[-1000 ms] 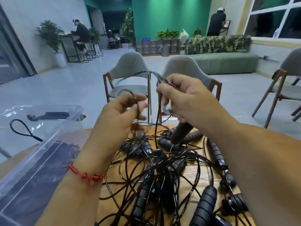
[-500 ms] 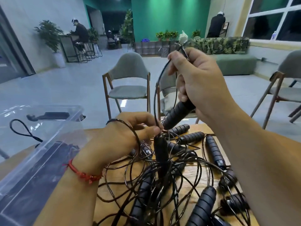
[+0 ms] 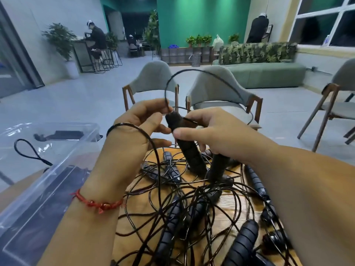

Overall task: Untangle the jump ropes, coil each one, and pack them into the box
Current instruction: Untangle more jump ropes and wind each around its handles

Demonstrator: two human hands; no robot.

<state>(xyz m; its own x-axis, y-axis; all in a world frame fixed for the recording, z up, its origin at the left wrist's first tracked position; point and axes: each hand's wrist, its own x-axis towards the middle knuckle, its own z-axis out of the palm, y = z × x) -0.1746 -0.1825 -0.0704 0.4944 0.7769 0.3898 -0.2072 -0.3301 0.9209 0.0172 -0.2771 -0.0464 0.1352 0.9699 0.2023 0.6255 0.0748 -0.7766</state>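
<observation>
While most ropes [image 3: 172, 198] lay tangled on the desk [image 3: 226, 206], right of the box [image 3: 63, 166], the right hand [image 3: 221, 135] gripped one handle [image 3: 187, 148] and the left hand [image 3: 132, 131] pinched its cord [image 3: 192, 70] above the heap; coiling and packing remained undone.

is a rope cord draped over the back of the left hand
Yes, a black cord loops across the back of the left hand, raised beside the handle that the right hand grips.

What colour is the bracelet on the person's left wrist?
Red: a thin string bracelet with small knots or beads. It shows best in the head view, the only one.
</observation>
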